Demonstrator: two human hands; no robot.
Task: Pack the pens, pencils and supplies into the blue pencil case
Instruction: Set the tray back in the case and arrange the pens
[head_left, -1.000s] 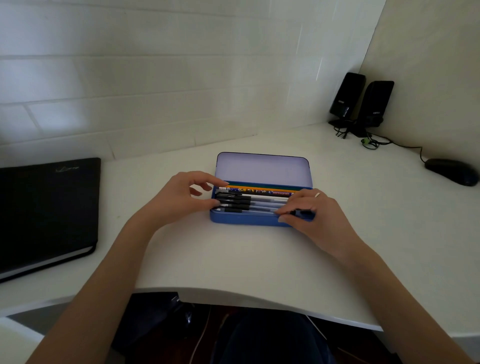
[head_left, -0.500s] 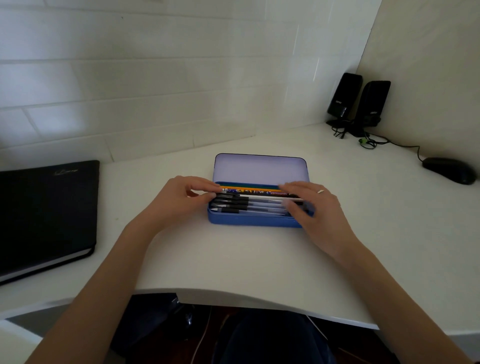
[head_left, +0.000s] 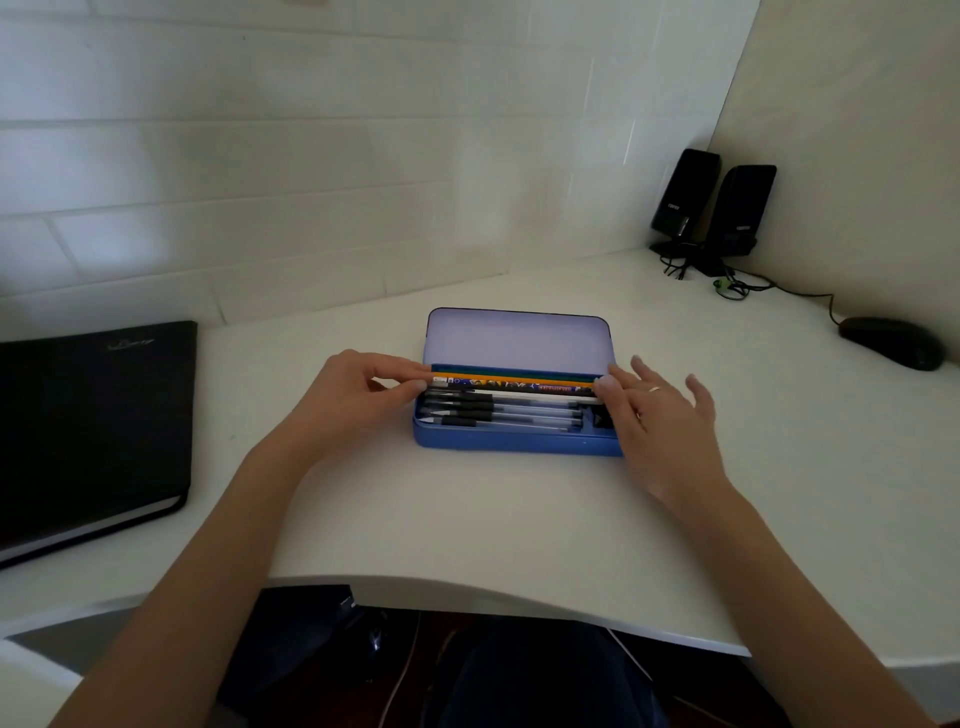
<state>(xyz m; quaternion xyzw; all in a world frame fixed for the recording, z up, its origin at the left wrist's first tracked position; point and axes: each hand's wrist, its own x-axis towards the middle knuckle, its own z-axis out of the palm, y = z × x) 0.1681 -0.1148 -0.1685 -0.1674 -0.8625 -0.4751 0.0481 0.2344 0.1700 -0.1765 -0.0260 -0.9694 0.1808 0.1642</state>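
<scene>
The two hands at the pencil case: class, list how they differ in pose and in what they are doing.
The left hand has thumb and forefinger curled, pinching the left end of a pencil; the right hand has straight, spread fingers touching the right end. The right hand wears a ring; the left shows none. Both sit at the blue pencil case.
</scene>
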